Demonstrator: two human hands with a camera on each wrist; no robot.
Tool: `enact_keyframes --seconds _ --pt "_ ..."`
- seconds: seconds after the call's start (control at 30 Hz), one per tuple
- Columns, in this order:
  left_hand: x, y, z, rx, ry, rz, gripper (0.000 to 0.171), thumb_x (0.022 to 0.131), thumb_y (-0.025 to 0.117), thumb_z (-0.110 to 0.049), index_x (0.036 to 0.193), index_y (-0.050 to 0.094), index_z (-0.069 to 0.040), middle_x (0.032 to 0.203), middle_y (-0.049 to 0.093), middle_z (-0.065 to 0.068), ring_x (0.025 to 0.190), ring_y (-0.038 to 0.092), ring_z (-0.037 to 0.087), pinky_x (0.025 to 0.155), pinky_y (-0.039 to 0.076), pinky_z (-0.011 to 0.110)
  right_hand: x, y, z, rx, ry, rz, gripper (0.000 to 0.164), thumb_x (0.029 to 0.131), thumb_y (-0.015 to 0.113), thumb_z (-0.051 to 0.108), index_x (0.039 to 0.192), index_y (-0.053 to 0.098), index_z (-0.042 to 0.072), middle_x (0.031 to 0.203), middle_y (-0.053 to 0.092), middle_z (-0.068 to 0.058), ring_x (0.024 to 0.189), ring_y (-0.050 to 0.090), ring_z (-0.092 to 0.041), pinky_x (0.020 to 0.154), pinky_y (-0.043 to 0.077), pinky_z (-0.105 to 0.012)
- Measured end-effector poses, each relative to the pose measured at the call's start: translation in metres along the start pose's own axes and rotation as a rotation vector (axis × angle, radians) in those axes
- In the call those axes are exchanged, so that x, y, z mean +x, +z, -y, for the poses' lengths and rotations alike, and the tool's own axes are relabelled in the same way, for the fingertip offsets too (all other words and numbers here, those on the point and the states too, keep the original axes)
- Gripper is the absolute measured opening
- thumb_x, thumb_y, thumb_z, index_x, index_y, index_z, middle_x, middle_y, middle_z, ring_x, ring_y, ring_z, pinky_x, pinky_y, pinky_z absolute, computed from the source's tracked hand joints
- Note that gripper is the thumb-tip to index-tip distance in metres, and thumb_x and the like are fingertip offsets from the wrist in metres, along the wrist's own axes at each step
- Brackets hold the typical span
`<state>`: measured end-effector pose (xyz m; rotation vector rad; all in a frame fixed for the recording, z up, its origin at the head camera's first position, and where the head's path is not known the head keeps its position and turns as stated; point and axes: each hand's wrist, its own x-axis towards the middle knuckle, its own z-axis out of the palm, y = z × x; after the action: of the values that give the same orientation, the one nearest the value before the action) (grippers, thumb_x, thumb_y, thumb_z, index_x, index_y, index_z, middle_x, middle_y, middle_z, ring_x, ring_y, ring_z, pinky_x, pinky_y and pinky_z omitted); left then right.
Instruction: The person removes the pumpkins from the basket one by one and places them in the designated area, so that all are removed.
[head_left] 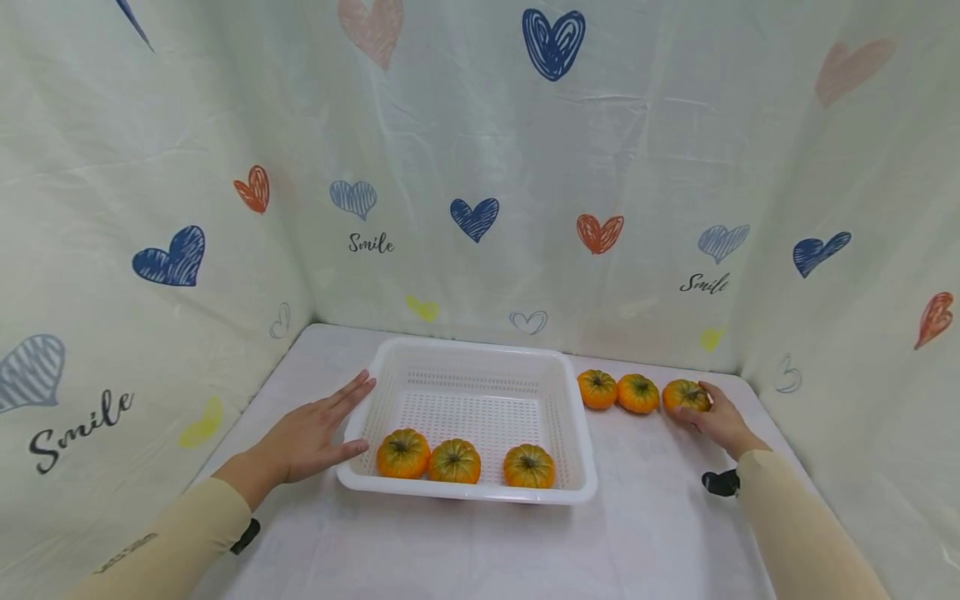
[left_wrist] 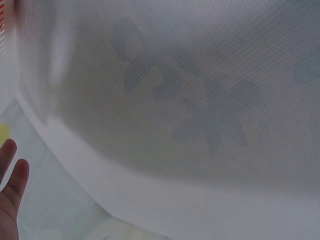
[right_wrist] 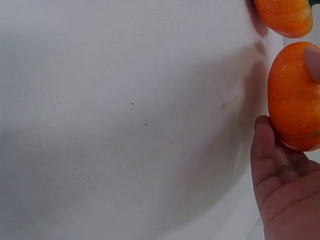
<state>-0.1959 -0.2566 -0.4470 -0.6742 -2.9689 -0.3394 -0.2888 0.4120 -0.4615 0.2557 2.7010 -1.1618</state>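
Three small orange pumpkins lie along the near side of a white plastic basket (head_left: 480,492): a left one (head_left: 402,455), a middle one (head_left: 454,462) and a right one (head_left: 528,467). My left hand (head_left: 311,437) is at the basket's left rim, fingers extended and thumb apart, holding nothing. In the left wrist view only a few of its fingers (left_wrist: 17,177) show. On the right, my right hand (head_left: 726,425) grips the outermost pumpkin (head_left: 684,396) of a row, thumb and fingers round its sides. The right wrist view shows that pumpkin (right_wrist: 292,100) between the fingers and thumb.
Beside the basket, two more pumpkins, one (head_left: 597,389) near its right rim and another (head_left: 637,393), sit in line with the held one. A white cloth covers the table (head_left: 645,533). Curtains (head_left: 480,275) printed with hearts enclose the back and both sides.
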Motion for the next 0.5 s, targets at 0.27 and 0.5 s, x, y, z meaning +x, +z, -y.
enact_keyframes --seconds 0.27,0.5 --pt "-0.0002 -0.0005 0.0002 0.002 0.007 -0.008 0.088 0.092 0.055 -0.061 0.161 0.017 -0.023 0.166 0.014 0.004 0.133 0.048 0.036 0.097 0.044 0.064 0.0050 0.0048 -0.0057 -0.028 0.017 -0.010 0.108 0.092 0.065 0.052 0.154 -0.002 -0.006 0.152 0.009 -0.042 0.136 0.016 -0.058 0.109 0.015 -0.071" --pt "-0.0001 0.0000 0.0001 0.004 0.004 -0.004 0.088 0.092 0.055 -0.061 0.161 0.017 -0.022 0.166 0.014 0.004 0.133 0.048 0.036 0.098 0.043 0.064 0.0093 0.0068 -0.0074 -0.076 0.031 -0.014 0.110 0.091 0.064 0.057 0.154 0.000 -0.007 0.152 0.009 -0.042 0.137 0.014 -0.059 0.109 0.014 -0.071"
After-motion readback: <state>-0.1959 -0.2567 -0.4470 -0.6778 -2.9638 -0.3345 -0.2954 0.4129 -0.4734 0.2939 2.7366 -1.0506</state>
